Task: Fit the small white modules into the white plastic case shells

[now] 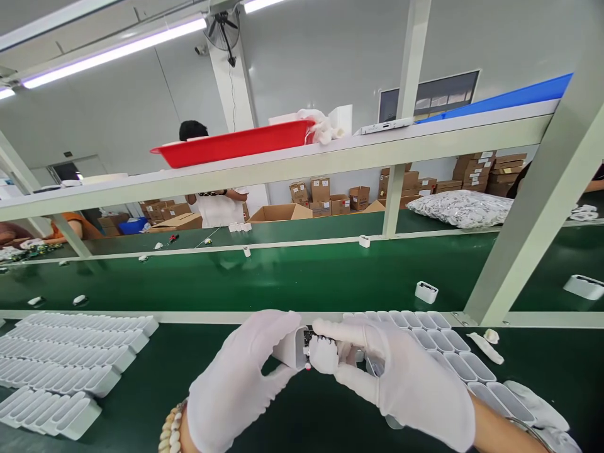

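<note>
Both of my hands wear white gloves and meet in front of me above the dark green bench. My left hand (248,377) is closed on a white plastic shell (293,349), thumb below and fingers above. Against the shell's open right side is a small dark circuit board (309,338) with a small red spot at its lower edge. My right hand (396,371) pinches this board from the right, its fingertips hiding much of it. Under the right palm a greyish-white piece shows in part, and I cannot tell whether it is held.
Rows of white shells (61,352) stand at left; more open shells (453,352) lie behind my right hand, near crumpled gloves (538,406). A green conveyor (292,277) carries scattered white housings (426,292). An upright post (523,220) and overhead shelf with a red tray (236,143) frame the bench. People stand beyond.
</note>
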`<control>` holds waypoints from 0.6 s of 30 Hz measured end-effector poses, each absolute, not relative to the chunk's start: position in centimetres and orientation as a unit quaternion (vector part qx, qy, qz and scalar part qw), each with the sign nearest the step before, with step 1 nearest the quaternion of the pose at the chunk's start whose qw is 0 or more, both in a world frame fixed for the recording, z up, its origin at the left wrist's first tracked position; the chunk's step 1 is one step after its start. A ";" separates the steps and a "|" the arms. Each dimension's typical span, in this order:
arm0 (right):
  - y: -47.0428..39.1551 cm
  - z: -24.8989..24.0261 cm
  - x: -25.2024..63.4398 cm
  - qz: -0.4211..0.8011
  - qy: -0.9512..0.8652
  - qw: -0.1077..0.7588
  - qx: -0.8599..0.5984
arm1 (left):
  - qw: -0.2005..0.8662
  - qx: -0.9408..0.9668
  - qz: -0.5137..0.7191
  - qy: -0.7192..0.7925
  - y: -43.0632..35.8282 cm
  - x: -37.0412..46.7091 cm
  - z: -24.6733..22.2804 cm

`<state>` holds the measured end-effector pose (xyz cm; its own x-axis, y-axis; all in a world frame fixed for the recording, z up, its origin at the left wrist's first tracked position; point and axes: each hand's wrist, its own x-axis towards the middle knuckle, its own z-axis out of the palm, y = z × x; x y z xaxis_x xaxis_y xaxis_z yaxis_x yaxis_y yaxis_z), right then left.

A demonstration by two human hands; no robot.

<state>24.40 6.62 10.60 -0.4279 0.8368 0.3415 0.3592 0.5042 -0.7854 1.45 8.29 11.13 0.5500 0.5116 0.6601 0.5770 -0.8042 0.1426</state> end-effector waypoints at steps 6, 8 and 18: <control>6.6 10.7 24.6 0.312 -0.785 0.360 -0.395 | 0.036 -0.883 -0.346 -0.315 8.3 1.6 11.1; 6.4 11.0 24.5 0.303 -0.790 0.347 -0.404 | 0.037 -0.882 -0.349 -0.315 8.2 1.6 11.0; 5.3 12.0 23.9 0.304 -0.784 0.285 -0.460 | 0.046 -0.890 -0.343 -0.298 7.7 2.1 11.2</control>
<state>23.90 5.32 11.99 -0.4150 0.8943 0.1676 0.5478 0.3926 -0.7388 2.08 7.67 11.18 0.5871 0.4979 0.6383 0.5609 -0.8188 0.1228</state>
